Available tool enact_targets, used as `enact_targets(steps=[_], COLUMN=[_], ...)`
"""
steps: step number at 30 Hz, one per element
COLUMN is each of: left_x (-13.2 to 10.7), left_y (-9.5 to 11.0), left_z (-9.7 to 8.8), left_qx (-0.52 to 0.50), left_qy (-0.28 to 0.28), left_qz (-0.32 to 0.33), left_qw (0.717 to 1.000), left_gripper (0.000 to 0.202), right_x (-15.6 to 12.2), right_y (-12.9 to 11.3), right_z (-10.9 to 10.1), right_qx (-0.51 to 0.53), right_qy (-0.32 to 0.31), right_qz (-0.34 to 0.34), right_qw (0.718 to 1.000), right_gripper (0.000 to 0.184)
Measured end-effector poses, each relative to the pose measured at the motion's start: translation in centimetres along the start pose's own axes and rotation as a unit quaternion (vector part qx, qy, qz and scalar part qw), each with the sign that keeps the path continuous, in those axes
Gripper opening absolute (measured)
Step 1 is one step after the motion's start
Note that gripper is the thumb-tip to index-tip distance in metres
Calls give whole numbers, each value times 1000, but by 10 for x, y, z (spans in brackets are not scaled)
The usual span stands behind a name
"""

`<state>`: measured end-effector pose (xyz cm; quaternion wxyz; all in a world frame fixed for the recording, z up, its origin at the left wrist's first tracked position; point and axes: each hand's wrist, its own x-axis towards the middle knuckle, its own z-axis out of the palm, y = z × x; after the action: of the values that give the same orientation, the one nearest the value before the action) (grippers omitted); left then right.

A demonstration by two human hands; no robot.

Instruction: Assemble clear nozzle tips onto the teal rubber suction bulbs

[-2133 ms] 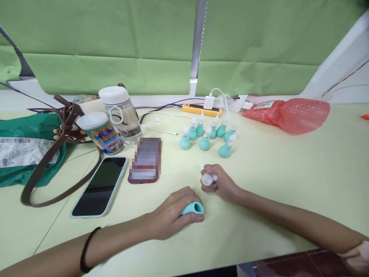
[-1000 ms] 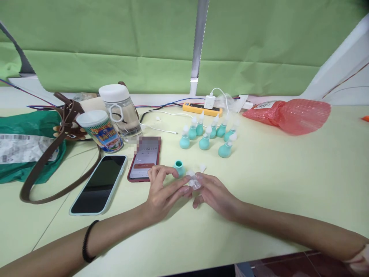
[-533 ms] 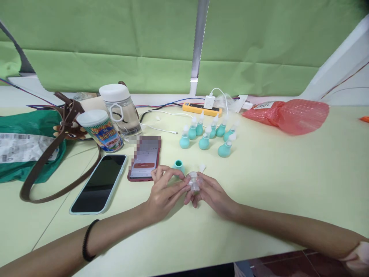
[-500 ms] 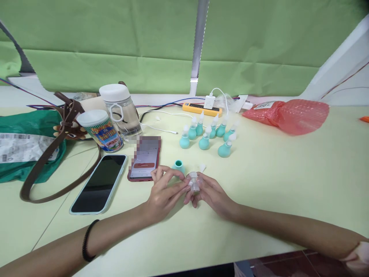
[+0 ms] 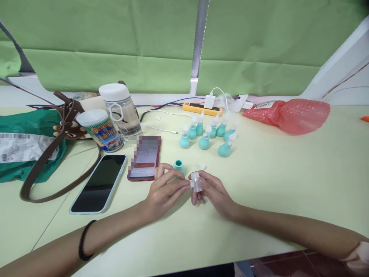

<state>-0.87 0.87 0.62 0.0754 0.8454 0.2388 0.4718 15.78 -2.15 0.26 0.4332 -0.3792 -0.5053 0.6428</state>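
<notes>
My right hand (image 5: pixel 216 192) holds a small clear plastic collar (image 5: pixel 197 184) with a whitish top between thumb and fingers, above the table. My left hand (image 5: pixel 165 192) is closed, thumb and forefinger pinching a tiny whitish piece (image 5: pixel 192 184) against the collar's left side; its exact kind is too small to make out. Just behind my left fingers stands a teal rubber bulb (image 5: pixel 179 165) with its round mouth facing up. A small white nozzle tip (image 5: pixel 202 166) lies behind my right fingers. Farther back, several teal bulbs (image 5: pixel 204 143) with whitish nozzles stand in a group.
Left of my hands lie a red-cased phone (image 5: pixel 144 159) and a dark-screened phone (image 5: pixel 99 184). Behind them are a noodle cup (image 5: pixel 105 134), a water bottle (image 5: pixel 127 119) and a brown strap (image 5: pixel 43 169). A yellow power strip (image 5: pixel 198 109) and red bubble wrap (image 5: pixel 302 116) lie at the back.
The clear collar has tilted and shifted slightly right with my right hand. My left fingertips have drawn a little apart from my right, and the whitish piece between them now shows.
</notes>
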Motion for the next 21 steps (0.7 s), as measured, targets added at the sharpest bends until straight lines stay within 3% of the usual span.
enact_targets(steps=[8, 15, 21], left_x=[4, 2, -1], left_y=[3, 4, -1], left_z=[-5, -3, -7], left_qx=[139, 178, 203], left_qy=[-10, 26, -8], left_qz=[84, 135, 202], left_qw=[987, 974, 958], left_gripper=[14, 13, 11], right_x=[1, 0, -1], right_y=[2, 1, -2], right_z=[-2, 0, 2], right_qx=[32, 47, 43], right_qy=[-42, -36, -19], right_qz=[23, 38, 39], right_qw=[998, 998, 998], right_gripper=[24, 24, 27])
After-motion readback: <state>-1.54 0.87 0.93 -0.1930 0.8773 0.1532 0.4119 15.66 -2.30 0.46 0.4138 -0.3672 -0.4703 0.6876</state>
